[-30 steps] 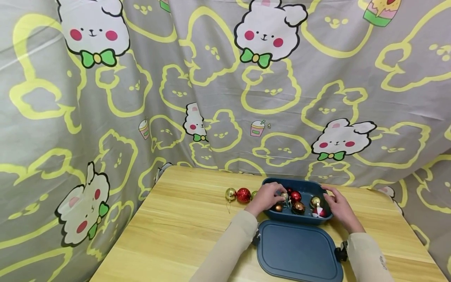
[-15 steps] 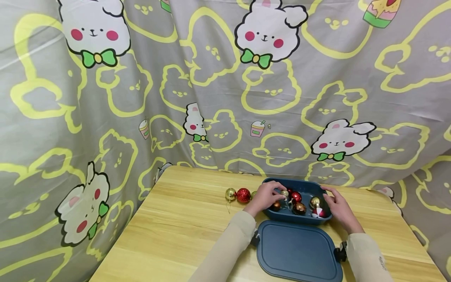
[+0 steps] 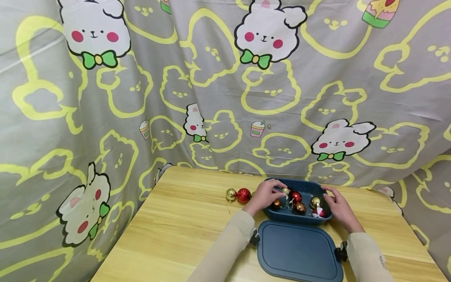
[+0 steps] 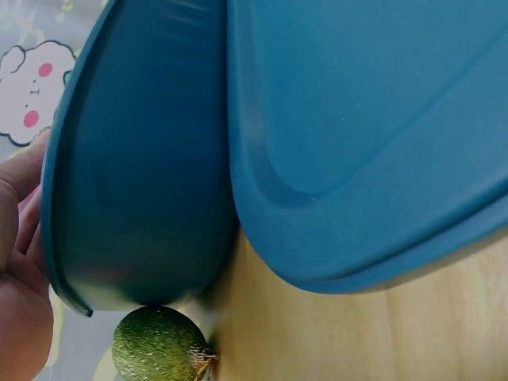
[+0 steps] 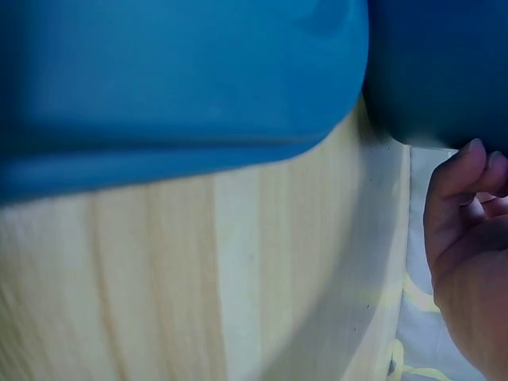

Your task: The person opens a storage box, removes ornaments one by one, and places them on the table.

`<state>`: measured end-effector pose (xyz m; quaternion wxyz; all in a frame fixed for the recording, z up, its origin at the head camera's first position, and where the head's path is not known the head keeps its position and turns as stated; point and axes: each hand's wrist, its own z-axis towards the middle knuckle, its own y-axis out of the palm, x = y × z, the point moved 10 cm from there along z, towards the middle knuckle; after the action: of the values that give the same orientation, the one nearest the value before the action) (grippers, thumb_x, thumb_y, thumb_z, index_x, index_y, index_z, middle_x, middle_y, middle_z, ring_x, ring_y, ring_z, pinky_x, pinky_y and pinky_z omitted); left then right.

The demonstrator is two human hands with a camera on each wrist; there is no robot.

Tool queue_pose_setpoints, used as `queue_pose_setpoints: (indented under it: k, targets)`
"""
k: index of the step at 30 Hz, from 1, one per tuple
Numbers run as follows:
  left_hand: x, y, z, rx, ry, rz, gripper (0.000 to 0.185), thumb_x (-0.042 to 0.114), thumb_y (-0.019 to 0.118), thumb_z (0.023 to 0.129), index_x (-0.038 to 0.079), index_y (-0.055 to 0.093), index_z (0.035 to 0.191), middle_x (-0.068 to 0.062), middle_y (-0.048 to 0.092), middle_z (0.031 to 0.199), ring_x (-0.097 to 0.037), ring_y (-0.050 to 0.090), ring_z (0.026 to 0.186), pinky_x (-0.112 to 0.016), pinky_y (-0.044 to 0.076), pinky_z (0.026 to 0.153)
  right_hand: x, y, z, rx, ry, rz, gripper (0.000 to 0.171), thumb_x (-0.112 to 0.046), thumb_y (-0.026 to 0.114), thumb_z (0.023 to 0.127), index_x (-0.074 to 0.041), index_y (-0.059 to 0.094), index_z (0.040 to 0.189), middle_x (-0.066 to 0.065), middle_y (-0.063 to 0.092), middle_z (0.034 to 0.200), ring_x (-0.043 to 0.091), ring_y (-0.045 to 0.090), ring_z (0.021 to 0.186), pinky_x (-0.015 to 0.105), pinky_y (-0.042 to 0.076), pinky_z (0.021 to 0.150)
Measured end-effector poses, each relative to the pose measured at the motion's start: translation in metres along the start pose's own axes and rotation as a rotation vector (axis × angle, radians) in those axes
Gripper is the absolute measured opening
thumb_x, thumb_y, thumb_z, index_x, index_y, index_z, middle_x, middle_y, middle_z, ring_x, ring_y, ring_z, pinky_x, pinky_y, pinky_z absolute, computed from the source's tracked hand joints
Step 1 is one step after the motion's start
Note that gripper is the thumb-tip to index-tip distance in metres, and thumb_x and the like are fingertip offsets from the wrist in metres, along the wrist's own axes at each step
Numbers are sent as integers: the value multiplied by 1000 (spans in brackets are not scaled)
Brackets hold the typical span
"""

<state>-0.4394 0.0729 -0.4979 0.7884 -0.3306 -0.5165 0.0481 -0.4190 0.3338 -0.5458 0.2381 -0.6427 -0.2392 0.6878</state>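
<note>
- Wooden table (image 3: 165,227): under all your gear.
- Dark blue lid (image 3: 299,250): flat, on your side of the box.
- Dark blue box (image 3: 292,218): uncovered, assorted baubles inside.
- Your right hand (image 3: 340,205): fingers curled, gripping the box's right end.
- Your left hand (image 3: 263,196): thumb and forefinger narrowed in a pinch.
- Glittery red bauble (image 3: 244,195): on the table, left of the box.
- Small gold bauble (image 3: 285,191): in your left pinch, at the box's left part.
</note>
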Motion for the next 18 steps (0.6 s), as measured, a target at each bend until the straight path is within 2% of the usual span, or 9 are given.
queue_pose_setpoints:
  k: [3,9,18]
  targets:
    - [3,-3,-1,0,-4,-25,24,24,74,97,23,75,121,5,69,118,3,69,87,-15,57,73,1,0,0,-4,2,5,53,-36,35,114,-5,37,158,36,61,127,22,58,97,28,45,66]
    - [6,-14,-2,23,-4,-55,24,25,74,97,23,75,121,5,70,121,2,70,88,-16,58,76,2,2,1,-12,11,23,53,-35,36,114,-5,37,157,32,64,117,20,58,93,28,46,66]
    - [14,-35,-2,63,41,-66,26,23,75,96,21,74,122,2,70,125,0,72,89,-17,59,77,1,-1,1,-5,16,13,53,-35,36,114,-5,36,158,26,64,108,21,56,87,29,45,64]
